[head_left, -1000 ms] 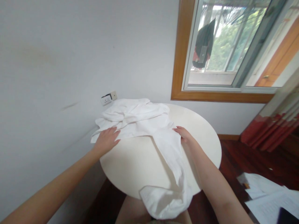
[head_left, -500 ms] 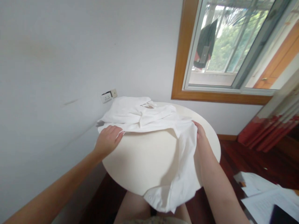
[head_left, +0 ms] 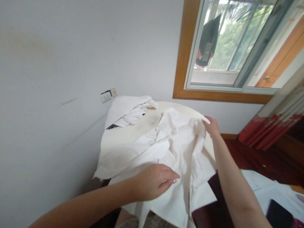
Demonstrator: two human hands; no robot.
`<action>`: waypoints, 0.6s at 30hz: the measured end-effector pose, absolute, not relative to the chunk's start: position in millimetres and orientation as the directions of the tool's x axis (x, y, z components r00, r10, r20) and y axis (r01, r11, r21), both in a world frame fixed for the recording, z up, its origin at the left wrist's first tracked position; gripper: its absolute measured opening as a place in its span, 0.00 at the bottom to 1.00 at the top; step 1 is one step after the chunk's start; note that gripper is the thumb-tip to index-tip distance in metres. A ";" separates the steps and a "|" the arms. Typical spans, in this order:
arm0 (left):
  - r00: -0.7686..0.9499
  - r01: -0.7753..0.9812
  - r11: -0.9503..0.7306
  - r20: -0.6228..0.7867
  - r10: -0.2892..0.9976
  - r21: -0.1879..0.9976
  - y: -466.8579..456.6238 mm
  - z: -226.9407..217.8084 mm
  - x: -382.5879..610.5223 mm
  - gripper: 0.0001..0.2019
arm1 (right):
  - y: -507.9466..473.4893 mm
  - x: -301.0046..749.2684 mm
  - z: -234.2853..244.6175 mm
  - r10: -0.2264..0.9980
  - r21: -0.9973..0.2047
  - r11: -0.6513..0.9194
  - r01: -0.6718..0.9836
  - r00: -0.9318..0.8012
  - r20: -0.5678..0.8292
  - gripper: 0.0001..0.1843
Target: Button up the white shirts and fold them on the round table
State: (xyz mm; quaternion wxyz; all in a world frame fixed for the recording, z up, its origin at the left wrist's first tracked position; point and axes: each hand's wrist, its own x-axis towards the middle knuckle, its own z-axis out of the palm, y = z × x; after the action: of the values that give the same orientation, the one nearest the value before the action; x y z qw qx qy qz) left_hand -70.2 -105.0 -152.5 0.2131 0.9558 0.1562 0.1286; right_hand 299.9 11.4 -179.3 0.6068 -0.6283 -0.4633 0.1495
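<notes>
While the garment (head_left: 181, 145) is pinched by the outstretched right hand (head_left: 212, 126), the curled left hand's (head_left: 156, 180) grip is unclear.

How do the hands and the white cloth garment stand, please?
Right hand pinching white cloth garment at edge; left hand over it, grip unclear. Garment rumpled, overhanging rounded white table's edge. White cloth bundle lies apart behind.

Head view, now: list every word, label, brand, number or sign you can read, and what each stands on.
Readable text: none.
Papers, lower right: any print is too faint and blurred to read.
Socket: no marking can be made out at this size.
Front cloth and rear cloth: no lettering shows.
</notes>
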 end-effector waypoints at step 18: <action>0.604 0.774 -0.617 0.127 0.787 0.145 -47.3 -196.5 -178.5 0.12 | -170.9 139.3 -200.0 0.964 -0.375 0.248 0.893 -0.264 0.007 0.29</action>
State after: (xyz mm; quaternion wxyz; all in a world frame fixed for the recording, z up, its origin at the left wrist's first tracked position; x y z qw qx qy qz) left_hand -178.5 -47.3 -196.5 0.0377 0.8946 0.4362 0.0891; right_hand 139.3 -170.9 -200.0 0.1188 -0.5948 -0.7808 0.1498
